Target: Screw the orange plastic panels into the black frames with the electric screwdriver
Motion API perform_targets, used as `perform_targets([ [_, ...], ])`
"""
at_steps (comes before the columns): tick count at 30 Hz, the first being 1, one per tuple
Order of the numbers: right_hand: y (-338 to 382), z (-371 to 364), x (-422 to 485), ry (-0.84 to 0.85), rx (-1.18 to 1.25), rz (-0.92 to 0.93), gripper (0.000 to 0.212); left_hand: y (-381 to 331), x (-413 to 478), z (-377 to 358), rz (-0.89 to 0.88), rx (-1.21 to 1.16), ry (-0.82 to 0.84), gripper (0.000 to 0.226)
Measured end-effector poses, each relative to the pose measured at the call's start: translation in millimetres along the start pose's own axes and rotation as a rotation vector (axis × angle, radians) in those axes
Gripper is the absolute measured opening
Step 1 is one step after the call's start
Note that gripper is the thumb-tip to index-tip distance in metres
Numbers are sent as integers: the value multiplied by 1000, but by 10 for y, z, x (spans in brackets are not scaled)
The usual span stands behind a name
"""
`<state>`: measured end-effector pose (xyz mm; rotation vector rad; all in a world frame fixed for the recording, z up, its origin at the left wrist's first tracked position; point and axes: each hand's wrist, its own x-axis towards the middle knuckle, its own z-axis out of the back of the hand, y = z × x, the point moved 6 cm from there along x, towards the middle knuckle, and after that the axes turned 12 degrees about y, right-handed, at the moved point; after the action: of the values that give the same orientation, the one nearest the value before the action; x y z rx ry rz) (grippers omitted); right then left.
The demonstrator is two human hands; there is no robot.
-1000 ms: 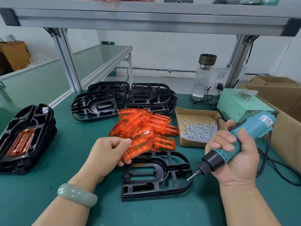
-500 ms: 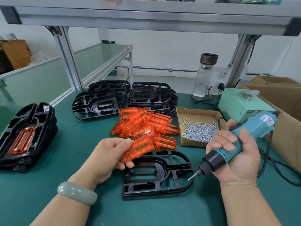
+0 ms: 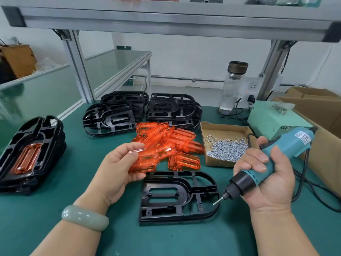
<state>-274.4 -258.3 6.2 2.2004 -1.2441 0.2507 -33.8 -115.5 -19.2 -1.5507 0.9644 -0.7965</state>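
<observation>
1. Pinching the orange panel (image 3: 145, 160) by its edges, your left hand (image 3: 116, 169) holds it just off the far left corner of the black frame (image 3: 177, 198)
2. Your right hand (image 3: 271, 182) is curled round the electric screwdriver (image 3: 291, 145), its bit by the frame's right edge
3. Panel looks light, stiff, slick: keep to the rims

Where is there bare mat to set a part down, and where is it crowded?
Bare green mat lies between the finished stack on the left and the loose frame, and along the near edge before that frame. The middle back is crowded: panel pile, frame stacks, screw box.
</observation>
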Motion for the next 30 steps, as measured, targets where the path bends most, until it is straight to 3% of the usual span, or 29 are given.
perform_targets([
  [4, -10, 6, 5, -4, -7, -5, 51, -28, 4, 24, -60, 45, -66, 17],
  [15, -21, 4, 1, -11, 5, -9, 53, -9, 20, 78, -71, -274, -48, 19],
  [21, -20, 11, -3, -35, -16, -7, 57, 51, 34, -16, -23, -142, 59, 34],
  [23, -24, 11, -2, -36, -14, -8, 58, 48, 31, -33, -28, -1, 89, 42],
  [26, -23, 14, 2, -36, -12, -7, 58, 16, 18, -51, -52, 229, 79, 29],
  [30, -26, 14, 1, -34, -10, -13, 57, 8, -6, -71, -62, 294, 64, 22],
])
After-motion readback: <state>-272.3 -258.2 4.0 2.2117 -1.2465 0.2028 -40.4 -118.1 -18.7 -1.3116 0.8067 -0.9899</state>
